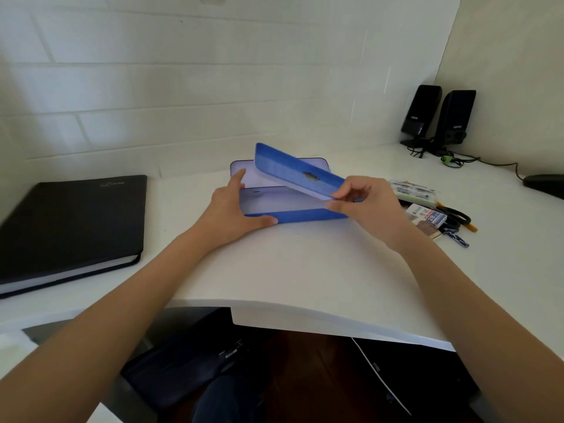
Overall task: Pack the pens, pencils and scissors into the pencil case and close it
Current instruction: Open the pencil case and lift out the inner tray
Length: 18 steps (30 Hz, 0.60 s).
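A blue pencil case (293, 215) lies on the white desk (305, 264) in the middle, with its pale inside showing. My left hand (232, 209) grips the case's left end, thumb along the front wall. My right hand (363, 206) pinches the right end of a blue inner tray or lid (293, 169), which is tilted up above the case. To the right of the case lies a small pile: black-handled scissors (454, 215), a blue patterned pen (457, 238), an orange pencil tip (471, 228) and small packets. My right hand hides part of the pile.
A black notebook (70, 224) lies at the desk's left. Two black speakers (439, 117) with cables stand at the back right, and a dark object (546, 184) sits at the right edge. A white tiled wall runs behind. The desk's front edge curves just below my forearms.
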Tool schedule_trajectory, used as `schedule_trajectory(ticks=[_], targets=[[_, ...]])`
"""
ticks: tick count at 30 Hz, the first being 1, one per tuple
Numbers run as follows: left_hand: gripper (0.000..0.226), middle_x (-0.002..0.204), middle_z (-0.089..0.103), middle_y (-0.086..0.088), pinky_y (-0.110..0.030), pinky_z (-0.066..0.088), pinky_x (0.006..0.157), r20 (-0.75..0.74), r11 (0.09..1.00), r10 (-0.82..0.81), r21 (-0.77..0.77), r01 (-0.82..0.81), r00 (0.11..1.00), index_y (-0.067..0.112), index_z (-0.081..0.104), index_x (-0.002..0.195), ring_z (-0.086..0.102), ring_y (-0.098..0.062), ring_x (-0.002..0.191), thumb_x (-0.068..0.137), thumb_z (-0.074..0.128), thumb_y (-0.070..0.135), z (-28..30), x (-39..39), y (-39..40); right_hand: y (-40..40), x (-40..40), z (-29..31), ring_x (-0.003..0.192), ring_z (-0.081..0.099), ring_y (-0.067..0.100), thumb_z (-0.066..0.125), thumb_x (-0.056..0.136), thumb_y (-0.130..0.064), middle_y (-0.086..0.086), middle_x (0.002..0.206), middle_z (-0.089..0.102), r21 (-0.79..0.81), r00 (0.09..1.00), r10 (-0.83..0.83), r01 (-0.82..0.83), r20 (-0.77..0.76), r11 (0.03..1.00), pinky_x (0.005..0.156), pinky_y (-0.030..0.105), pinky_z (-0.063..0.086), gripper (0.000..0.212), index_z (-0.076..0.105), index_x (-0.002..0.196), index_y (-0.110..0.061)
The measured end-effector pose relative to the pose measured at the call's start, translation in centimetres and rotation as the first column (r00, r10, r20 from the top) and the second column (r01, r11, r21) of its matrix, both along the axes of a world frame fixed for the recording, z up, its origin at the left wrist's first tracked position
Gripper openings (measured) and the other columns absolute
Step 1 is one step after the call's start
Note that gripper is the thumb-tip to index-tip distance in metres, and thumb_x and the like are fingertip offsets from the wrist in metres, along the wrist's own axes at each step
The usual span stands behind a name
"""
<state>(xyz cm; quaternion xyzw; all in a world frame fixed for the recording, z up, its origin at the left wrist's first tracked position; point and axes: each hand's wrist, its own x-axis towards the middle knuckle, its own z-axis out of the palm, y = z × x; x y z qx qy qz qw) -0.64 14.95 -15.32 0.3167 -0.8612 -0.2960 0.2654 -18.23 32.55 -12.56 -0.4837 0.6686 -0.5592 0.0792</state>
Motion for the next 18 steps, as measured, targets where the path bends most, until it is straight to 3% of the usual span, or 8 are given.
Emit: schedule_trajectory(ticks=[3, 6, 8, 12, 15, 18], targets=[[0.1, 0.134, 0.05, -0.015, -0.03, 0.037, 0.098, 0.02, 0.993, 0.083, -0.086, -0.081, 0.996, 0.013, 0.025, 0.145, 0.045, -0.03, 0.127, 0.066, 0.078, 0.046, -0.1, -0.8, -0.9, 0.6, -0.4, 0.0, 0.047, 0.041, -0.001, 0.08, 0.069, -0.002, 0.0, 0.058, 0.053, 0.136, 0.996, 0.07, -0.063, -0.049, 0.989, 0.051, 0.007, 0.033, 0.023, 0.062, 0.063, -0.016], [0.082, 0.14, 0.039, -0.027, -0.043, 0.028, 0.109, 0.147, 0.978, 0.124, -0.188, -0.095, 0.981, 0.002, 0.02, 0.145, 0.03, -0.043, 0.133, 0.08, 0.067, 0.015, -0.5, -1.4, -2.0, 1.1, -0.3, -0.3, 0.048, 0.043, -0.001, 0.081, 0.069, -0.005, -0.005, 0.055, 0.055, 0.272, 0.988, 0.13, -0.103, -0.081, 0.957, 0.052, 0.008, 0.034, 0.015, 0.067, 0.067, -0.009], [0.07, 0.143, 0.033, -0.03, -0.046, 0.021, 0.113, 0.181, 0.972, 0.135, -0.213, -0.096, 0.974, 0.0, 0.023, 0.143, 0.023, -0.046, 0.135, 0.084, 0.059, 0.011, -0.8, -1.8, -2.8, 1.3, -0.3, -0.2, 0.046, 0.046, -0.002, 0.081, 0.069, -0.006, -0.008, 0.053, 0.058, 0.323, 0.984, 0.157, -0.123, -0.079, 0.938, 0.052, 0.006, 0.036, 0.013, 0.068, 0.07, -0.005], [0.062, 0.144, 0.036, -0.022, -0.043, 0.014, 0.116, 0.136, 0.98, 0.133, -0.166, -0.109, 0.982, 0.008, 0.035, 0.138, 0.015, -0.039, 0.141, 0.089, 0.056, 0.04, -1.0, -2.6, -3.5, 1.9, -0.7, 0.4, 0.054, 0.051, 0.003, 0.08, 0.072, -0.012, 0.001, 0.066, 0.064, 0.474, 0.974, 0.22, -0.166, -0.06, 0.864, 0.056, 0.007, 0.04, 0.01, 0.071, 0.071, -0.009], [0.05, 0.151, 0.028, -0.02, -0.037, 0.003, 0.117, 0.086, 0.975, 0.092, -0.209, -0.073, 0.992, 0.008, 0.039, 0.137, 0.005, -0.032, 0.146, 0.094, 0.051, 0.031, -0.8, -2.4, -2.8, 2.2, -0.8, 0.7, 0.053, 0.049, -0.002, 0.075, 0.078, -0.02, -0.005, 0.066, 0.062, 0.549, 0.968, 0.248, -0.187, -0.038, 0.815, 0.055, 0.005, 0.039, 0.011, 0.071, 0.075, -0.01], [0.035, 0.147, 0.039, -0.014, -0.031, 0.018, 0.113, -0.102, 0.937, 0.018, -0.347, -0.052, 0.995, 0.008, 0.053, 0.125, 0.017, -0.024, 0.146, 0.093, 0.053, 0.023, -0.4, -1.7, -1.5, 2.1, -0.8, 0.9, 0.055, 0.052, 0.002, 0.072, 0.08, -0.031, -0.004, 0.063, 0.063, 0.522, 0.983, 0.178, -0.129, -0.045, 0.843, 0.06, 0.013, 0.041, 0.019, 0.07, 0.072, -0.014]])
